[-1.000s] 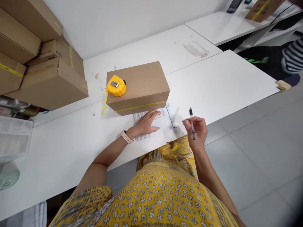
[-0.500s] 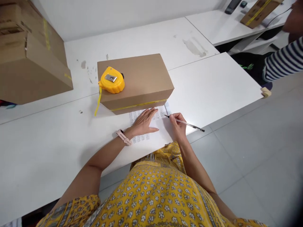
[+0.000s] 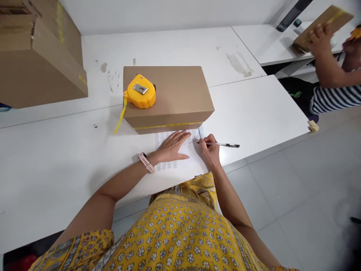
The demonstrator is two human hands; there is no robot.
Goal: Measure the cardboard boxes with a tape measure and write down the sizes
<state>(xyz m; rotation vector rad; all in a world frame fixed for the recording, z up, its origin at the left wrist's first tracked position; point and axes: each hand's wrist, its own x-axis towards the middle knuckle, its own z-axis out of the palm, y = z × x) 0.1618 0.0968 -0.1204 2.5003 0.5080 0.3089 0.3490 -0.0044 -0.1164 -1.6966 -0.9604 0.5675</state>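
Note:
My left hand (image 3: pixel 172 147) lies flat, fingers spread, on a sheet of paper (image 3: pixel 188 165) that bears columns of small handwriting. A clear pen (image 3: pixel 225 144) with a black end is pinched in my right hand (image 3: pixel 210 151), its tip at the paper's right part. Just beyond both hands sits a closed brown cardboard box (image 3: pixel 180 90), which seems to cover the paper's far edge. On the box's left end rests a yellow tape measure (image 3: pixel 141 92), with a short piece of its yellow tape hanging over the side.
Large cardboard boxes (image 3: pixel 56 71) stand at the left on the white table (image 3: pixel 56 162). At the upper right, a person in a striped sleeve (image 3: pixel 335 98) has a hand on another box (image 3: pixel 324 30). The table's front edge runs close to my body.
My right hand has lowered the pen, which now lies flatter, its tip at the paper. The other person's hand has come onto the far box, which has tilted. The view has shifted slightly.

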